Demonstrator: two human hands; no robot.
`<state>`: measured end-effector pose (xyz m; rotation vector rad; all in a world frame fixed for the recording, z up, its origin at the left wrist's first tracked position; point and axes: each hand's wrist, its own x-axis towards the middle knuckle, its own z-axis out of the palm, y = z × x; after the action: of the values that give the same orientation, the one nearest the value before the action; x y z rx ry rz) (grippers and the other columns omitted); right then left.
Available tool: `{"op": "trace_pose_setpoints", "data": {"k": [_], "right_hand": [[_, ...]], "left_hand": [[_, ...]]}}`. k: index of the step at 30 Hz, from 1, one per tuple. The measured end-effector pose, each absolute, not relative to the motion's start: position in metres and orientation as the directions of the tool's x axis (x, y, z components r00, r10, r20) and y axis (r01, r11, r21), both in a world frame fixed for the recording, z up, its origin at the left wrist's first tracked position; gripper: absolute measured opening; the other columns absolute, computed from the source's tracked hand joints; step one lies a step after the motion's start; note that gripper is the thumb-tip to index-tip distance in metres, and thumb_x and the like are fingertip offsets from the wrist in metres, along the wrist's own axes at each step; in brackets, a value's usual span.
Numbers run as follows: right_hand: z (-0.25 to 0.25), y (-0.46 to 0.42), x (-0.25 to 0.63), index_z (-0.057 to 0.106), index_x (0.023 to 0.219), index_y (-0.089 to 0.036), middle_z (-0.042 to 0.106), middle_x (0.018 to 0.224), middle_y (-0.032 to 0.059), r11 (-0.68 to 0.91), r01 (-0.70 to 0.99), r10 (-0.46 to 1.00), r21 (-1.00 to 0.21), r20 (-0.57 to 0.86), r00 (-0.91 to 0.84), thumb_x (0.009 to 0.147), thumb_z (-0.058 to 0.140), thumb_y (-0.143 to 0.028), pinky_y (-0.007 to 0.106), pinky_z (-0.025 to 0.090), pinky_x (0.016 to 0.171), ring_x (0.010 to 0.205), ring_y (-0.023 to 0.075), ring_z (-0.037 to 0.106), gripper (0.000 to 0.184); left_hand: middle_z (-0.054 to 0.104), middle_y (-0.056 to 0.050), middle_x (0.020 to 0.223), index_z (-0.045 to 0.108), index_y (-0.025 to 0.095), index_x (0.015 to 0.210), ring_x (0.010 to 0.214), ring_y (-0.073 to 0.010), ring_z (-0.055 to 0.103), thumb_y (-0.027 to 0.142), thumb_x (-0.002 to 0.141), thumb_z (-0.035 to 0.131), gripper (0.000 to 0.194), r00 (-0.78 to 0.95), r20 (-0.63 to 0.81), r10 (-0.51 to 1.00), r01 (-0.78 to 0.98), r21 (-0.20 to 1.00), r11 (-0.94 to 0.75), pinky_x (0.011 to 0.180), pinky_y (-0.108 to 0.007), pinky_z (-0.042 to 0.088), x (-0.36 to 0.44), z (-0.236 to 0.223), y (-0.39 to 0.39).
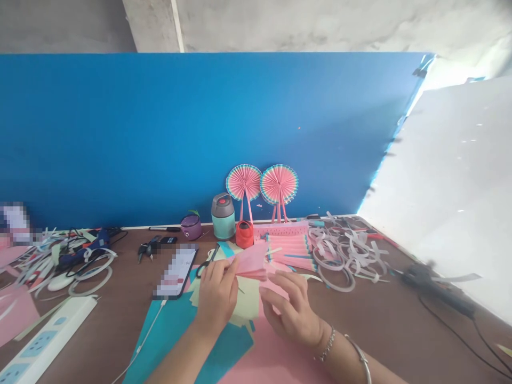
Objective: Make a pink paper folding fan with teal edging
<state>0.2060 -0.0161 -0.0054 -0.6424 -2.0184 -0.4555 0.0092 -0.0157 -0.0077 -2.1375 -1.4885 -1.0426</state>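
My left hand (218, 296) and my right hand (291, 312) meet over the brown table (400, 320) and both pinch a pink pleated paper strip (253, 262), folded like an accordion. The left hand's fingers close on its near left end. The right hand's fingers curl under its right side, and two bracelets sit on that wrist. Under the hands lie a pale yellow sheet (250, 301), a teal sheet (180, 333) and a pink sheet (276, 357). More pleated pink paper (292, 248) lies just behind.
Two finished pink paper fans (262, 186) lean on the blue board. Near them stand a grey-lidded flask (223, 216), a purple pot (191, 226) and a red tape holder (244, 234). Scissors (208, 261), a phone (176, 272), a power strip (44, 341), glue guns (436, 288) and white paper rings (348, 250) surround the workspace.
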Motion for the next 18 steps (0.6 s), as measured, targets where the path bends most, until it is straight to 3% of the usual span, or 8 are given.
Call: {"op": "trace_pose_setpoints", "data": {"k": [4, 7, 10, 14, 18], "right_hand": [[-0.011, -0.008, 0.202, 0.057, 0.111, -0.022, 0.059, 0.114, 0.0083, 0.711, 0.703, 0.480, -0.004, 0.733, -0.482, 0.084, 0.051, -0.013, 0.044, 0.025, 0.100, 0.114, 0.0249, 0.045, 0.029], [-0.018, 0.003, 0.204, 0.061, 0.090, -0.019, 0.063, 0.093, 0.0050, 0.706, 0.706, 0.594, -0.061, 0.594, -0.542, 0.081, 0.051, -0.010, 0.038, 0.030, 0.087, 0.092, 0.0203, 0.050, 0.017], [-0.020, 0.008, 0.208, 0.063, 0.081, -0.018, 0.062, 0.089, 0.0054, 0.684, 0.727, 0.679, -0.060, 0.417, -0.604, 0.078, 0.053, -0.009, 0.034, 0.029, 0.074, 0.083, 0.0194, 0.049, 0.014], [-0.017, 0.008, 0.212, 0.066, 0.082, -0.017, 0.062, 0.083, 0.0068, 0.658, 0.749, 0.748, -0.080, 0.181, -0.638, 0.077, 0.051, -0.009, 0.033, 0.028, 0.069, 0.080, 0.0196, 0.050, 0.018], [-0.019, 0.011, 0.217, 0.069, 0.091, -0.021, 0.063, 0.085, 0.0062, 0.631, 0.745, 0.775, -0.214, 0.135, -0.618, 0.079, 0.048, -0.009, 0.032, 0.031, 0.070, 0.082, 0.0200, 0.053, 0.027]], "left_hand": [[0.054, -0.007, 0.088, 0.055, 0.019, 0.123, 0.084, -0.0217, 0.049, 0.007, 0.087, 0.040, 0.041, 0.313, 0.508, 0.803, 0.911, 0.077, -0.404, 0.073, -0.035, 0.042, 0.016, -0.011, -0.015], [0.055, -0.006, 0.089, 0.057, 0.019, 0.119, 0.084, -0.0209, 0.049, 0.005, 0.087, 0.039, 0.039, 0.371, 0.347, 0.861, 0.906, 0.068, -0.418, 0.074, -0.035, 0.043, 0.020, -0.011, -0.015], [0.056, -0.007, 0.091, 0.061, 0.019, 0.111, 0.086, -0.0213, 0.050, 0.007, 0.087, 0.040, 0.034, 0.428, 0.219, 0.877, 0.887, 0.082, -0.454, 0.074, -0.034, 0.042, 0.020, -0.009, -0.016], [0.059, -0.006, 0.089, 0.064, 0.018, 0.090, 0.088, -0.0205, 0.053, 0.010, 0.087, 0.040, 0.025, 0.420, 0.136, 0.897, 0.875, 0.202, -0.440, 0.074, -0.032, 0.042, 0.014, -0.006, -0.015], [0.062, -0.004, 0.085, 0.061, 0.019, 0.076, 0.087, -0.0181, 0.056, 0.011, 0.082, 0.046, 0.019, 0.325, 0.107, 0.940, 0.855, 0.391, -0.340, 0.075, -0.029, 0.041, 0.005, -0.003, -0.013]]}}
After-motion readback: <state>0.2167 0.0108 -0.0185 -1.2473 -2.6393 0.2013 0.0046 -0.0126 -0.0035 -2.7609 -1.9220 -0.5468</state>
